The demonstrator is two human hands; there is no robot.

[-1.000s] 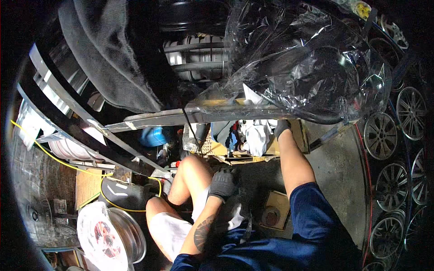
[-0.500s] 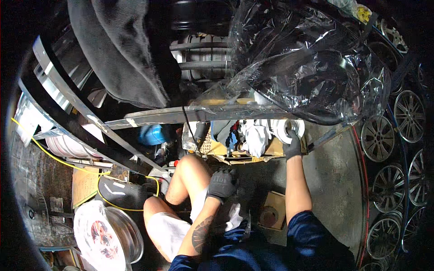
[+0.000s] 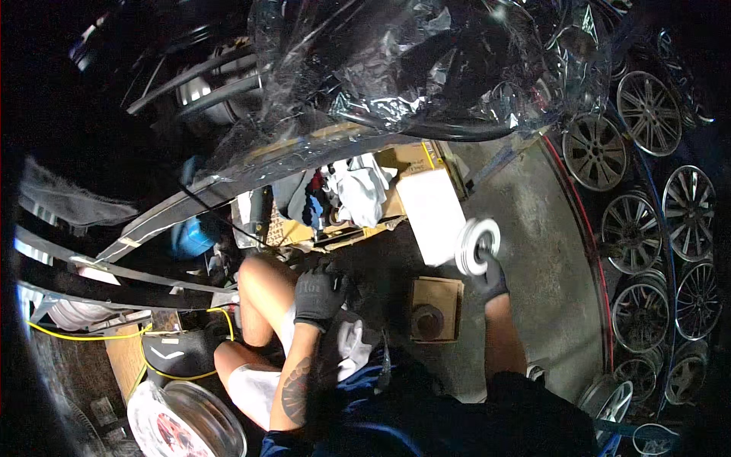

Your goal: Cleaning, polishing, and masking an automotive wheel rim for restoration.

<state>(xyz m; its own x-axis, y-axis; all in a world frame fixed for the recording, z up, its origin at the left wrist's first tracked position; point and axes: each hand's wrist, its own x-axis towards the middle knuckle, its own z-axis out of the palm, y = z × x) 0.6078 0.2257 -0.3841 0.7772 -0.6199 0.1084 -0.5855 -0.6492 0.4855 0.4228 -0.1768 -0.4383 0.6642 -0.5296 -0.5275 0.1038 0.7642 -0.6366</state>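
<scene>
My right hand [image 3: 489,278], in a dark glove, grips a white ring-shaped roll [image 3: 470,260] by its hole and near side. Grooved rings show on the roll, which looks like tape. It is held up over the floor, beside a white rectangular panel [image 3: 431,216]. My left hand [image 3: 320,295], also gloved, lies by my bent knee with its fingers loosely apart. Nothing shows in it, though the fingertips are dim. Past both hands, an open cardboard box [image 3: 394,199] holds white and grey cloths [image 3: 358,190].
A flat cardboard piece with a dark round disc [image 3: 428,322] lies on the floor. A plastic-covered wheel rim [image 3: 175,423] stands at the lower left, near a yellow hose [image 3: 84,333]. Several rims [image 3: 632,228] line the right. A metal beam [image 3: 251,171] and dark plastic sheeting [image 3: 426,68] cross the far side.
My right hand has brought the white roll back from the cardboard box, out over the floor. The white panel now shows beside it. The whole view has shifted and turned.
</scene>
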